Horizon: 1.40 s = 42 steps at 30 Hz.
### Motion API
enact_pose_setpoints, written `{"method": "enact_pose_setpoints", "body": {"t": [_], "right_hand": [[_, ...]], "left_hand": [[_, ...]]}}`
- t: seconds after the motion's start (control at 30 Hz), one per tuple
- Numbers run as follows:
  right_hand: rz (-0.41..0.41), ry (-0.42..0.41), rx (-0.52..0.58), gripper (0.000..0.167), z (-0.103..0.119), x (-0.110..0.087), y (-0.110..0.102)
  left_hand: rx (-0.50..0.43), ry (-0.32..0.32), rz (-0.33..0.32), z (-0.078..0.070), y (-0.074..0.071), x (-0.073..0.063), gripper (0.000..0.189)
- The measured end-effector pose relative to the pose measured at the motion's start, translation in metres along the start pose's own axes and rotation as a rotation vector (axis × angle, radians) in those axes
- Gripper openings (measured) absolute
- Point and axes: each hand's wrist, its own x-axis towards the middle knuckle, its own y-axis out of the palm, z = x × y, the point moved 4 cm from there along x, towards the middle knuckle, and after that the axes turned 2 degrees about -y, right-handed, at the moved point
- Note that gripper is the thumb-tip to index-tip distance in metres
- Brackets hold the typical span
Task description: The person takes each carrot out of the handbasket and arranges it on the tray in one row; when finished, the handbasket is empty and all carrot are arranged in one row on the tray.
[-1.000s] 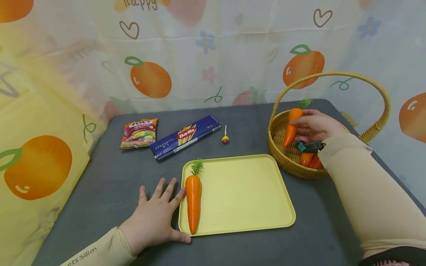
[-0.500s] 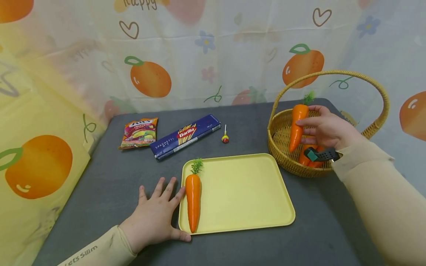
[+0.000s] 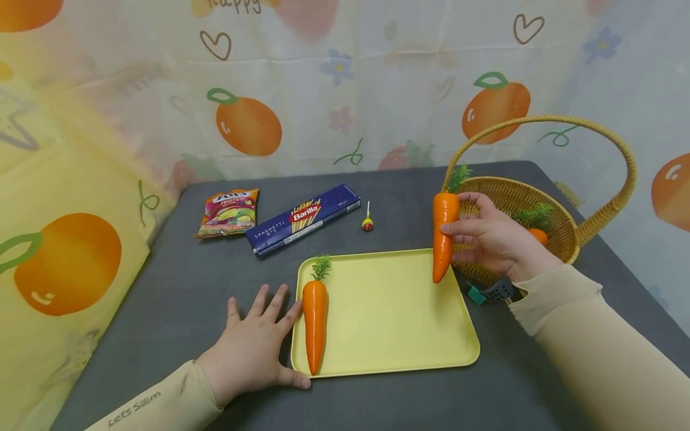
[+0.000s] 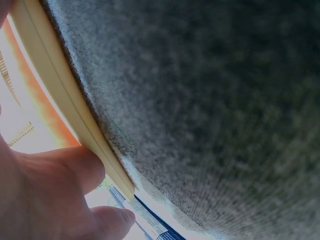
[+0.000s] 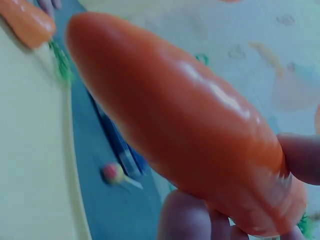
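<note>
My right hand [image 3: 493, 236] grips a glossy orange carrot [image 3: 444, 233] with a green leafy top, held tip down over the right rim of the yellow tray [image 3: 393, 317]. The right wrist view shows the same carrot [image 5: 185, 130] close up, pinched near its thick end. On the tray's left side lies another carrot [image 3: 315, 326], leaves toward the back. My left hand [image 3: 250, 350] lies with spread fingers on the table, its thumb and a fingertip at the tray's left edge. In the left wrist view, fingers [image 4: 75, 170] touch the tray's outer wall [image 4: 75, 110].
A wicker basket [image 3: 571, 239] with a tall arched handle stands right of the tray; a carrot [image 3: 538, 235] shows inside. Behind the tray are a blue spaghetti box [image 3: 304, 219], a lollipop [image 3: 368, 224] and a candy bag [image 3: 229, 212]. A printed curtain [image 3: 302, 72] hangs behind the table.
My right hand has lifted the carrot out of the basket and carried it left and toward me, to the tray's right edge. The left hand has stayed in place.
</note>
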Motion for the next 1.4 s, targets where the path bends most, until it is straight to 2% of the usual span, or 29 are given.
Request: {"method": "enact_pose_setpoints", "body": {"t": [0.13, 0.27, 0.43, 0.63, 0.9, 1.13, 1.4], "right_hand": [[0.031, -0.024, -0.023, 0.061, -0.009, -0.004, 0.025], [0.067, -0.012, -0.072, 0.069, -0.023, -0.008, 0.052], [0.086, 0.039, -0.08, 0.075, -0.044, -0.006, 0.083], [0.08, 0.109, -0.085, 0.077, -0.066, 0.005, 0.109], [0.038, 0.193, -0.148, 0.078, -0.091, 0.017, 0.127], [0.021, 0.184, -0.213, 0.075, -0.102, 0.019, 0.139], [-0.008, 0.184, -0.331, 0.076, -0.102, 0.017, 0.148]], "left_hand": [[0.0, -0.005, 0.003, 0.0, 0.0, 0.0, 0.145], [-0.006, -0.005, 0.003, 0.0, 0.001, -0.001, 0.145], [-0.007, -0.004, -0.004, 0.0, -0.001, -0.001, 0.144], [-0.015, -0.003, -0.002, -0.002, -0.001, 0.0, 0.145], [-0.011, -0.021, 0.027, -0.001, 0.0, 0.001, 0.145], [-0.015, -0.019, 0.025, 0.0, 0.0, 0.0, 0.145], [-0.019, -0.022, 0.026, -0.001, -0.001, 0.0, 0.144]]}}
